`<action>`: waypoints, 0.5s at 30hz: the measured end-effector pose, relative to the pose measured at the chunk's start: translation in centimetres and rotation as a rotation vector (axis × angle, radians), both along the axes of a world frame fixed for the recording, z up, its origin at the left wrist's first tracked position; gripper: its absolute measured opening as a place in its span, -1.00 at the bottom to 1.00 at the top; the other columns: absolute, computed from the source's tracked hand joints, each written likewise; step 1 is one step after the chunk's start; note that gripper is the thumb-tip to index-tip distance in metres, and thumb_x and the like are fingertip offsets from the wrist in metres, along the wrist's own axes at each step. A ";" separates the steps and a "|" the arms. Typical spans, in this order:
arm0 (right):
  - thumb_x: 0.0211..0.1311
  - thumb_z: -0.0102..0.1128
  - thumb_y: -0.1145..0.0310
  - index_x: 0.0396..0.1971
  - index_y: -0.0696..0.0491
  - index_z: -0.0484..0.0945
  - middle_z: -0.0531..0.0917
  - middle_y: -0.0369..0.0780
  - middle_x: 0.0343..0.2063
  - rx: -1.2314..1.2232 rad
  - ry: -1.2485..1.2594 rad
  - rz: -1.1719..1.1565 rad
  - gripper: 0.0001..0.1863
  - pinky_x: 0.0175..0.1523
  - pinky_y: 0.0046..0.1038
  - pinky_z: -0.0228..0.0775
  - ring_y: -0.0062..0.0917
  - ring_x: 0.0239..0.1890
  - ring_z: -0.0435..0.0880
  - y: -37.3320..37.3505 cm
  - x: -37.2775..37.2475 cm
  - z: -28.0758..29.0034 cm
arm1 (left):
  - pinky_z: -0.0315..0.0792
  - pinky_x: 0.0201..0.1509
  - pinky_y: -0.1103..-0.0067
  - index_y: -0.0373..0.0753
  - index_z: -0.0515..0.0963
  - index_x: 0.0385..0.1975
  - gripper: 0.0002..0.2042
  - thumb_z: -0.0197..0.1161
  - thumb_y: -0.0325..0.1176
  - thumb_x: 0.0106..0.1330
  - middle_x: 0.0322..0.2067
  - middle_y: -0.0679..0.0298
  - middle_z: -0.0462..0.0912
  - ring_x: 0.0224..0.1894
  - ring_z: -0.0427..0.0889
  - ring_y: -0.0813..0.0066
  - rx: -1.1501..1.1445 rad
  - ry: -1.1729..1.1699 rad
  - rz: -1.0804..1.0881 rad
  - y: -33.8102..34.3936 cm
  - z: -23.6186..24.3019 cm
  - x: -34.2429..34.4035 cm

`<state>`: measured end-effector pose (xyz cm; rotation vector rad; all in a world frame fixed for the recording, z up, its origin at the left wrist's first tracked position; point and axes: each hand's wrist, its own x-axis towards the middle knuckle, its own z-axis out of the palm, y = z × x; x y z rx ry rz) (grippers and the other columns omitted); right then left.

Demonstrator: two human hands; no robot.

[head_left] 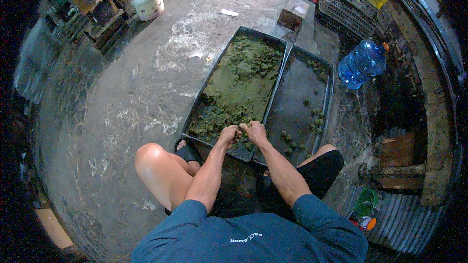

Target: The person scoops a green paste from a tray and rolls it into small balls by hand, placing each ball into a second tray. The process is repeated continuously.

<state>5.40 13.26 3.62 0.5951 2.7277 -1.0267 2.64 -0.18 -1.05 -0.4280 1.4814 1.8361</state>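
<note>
Over the near end of a black tray my two hands almost meet. My left hand is closed, with dark bits showing at its fingers. My right hand is closed too, its fingertips pinched together near the left one; whatever sits in them is too small to name. Below them lies a crumbly, moist green mass, heaped at the far and near ends of the tray. A second black tray adjoins it on the right, with several small greenish lumps scattered inside.
A large blue water bottle lies right of the trays, near stacked crates. A white lidded bucket stands at the far left. A brown block sits beyond the trays. Corrugated sheet and a green basket are at the near right.
</note>
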 end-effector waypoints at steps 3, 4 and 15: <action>0.00 0.25 0.13 -0.47 0.19 0.53 0.59 -0.08 -0.61 0.009 -0.010 -0.039 -0.63 -0.37 -0.33 0.37 -0.35 -0.51 0.59 0.0 -0.2 0.0 | 0.25 -0.73 0.60 -0.27 0.51 -0.30 -0.63 0.05 -0.04 0.25 -0.63 0.31 0.50 -0.74 0.39 0.53 -0.207 0.228 -0.013 0.4 0.2 0.3; 0.00 0.24 0.14 -0.42 0.18 0.54 0.60 -0.08 -0.60 -0.015 0.050 -0.011 -0.64 -0.36 -0.33 0.37 -0.37 -0.50 0.59 0.6 -0.4 -1.3 | 0.22 -0.74 0.62 -0.27 0.48 -0.34 -0.64 0.01 -0.04 0.28 -0.64 0.30 0.50 -0.74 0.37 0.56 -0.180 0.199 -0.015 0.6 0.6 -0.1; 0.03 0.16 0.19 -0.24 0.13 0.54 0.62 -0.03 -0.33 -0.103 0.201 0.361 -0.64 -0.16 -0.28 0.39 -0.17 -0.25 0.59 -1.1 -0.7 0.6 | 0.23 -0.69 0.49 -0.30 0.46 -0.59 -0.50 -0.12 0.05 0.31 -0.74 0.26 0.42 -0.73 0.37 0.47 -0.331 0.318 0.101 0.4 2.0 -0.7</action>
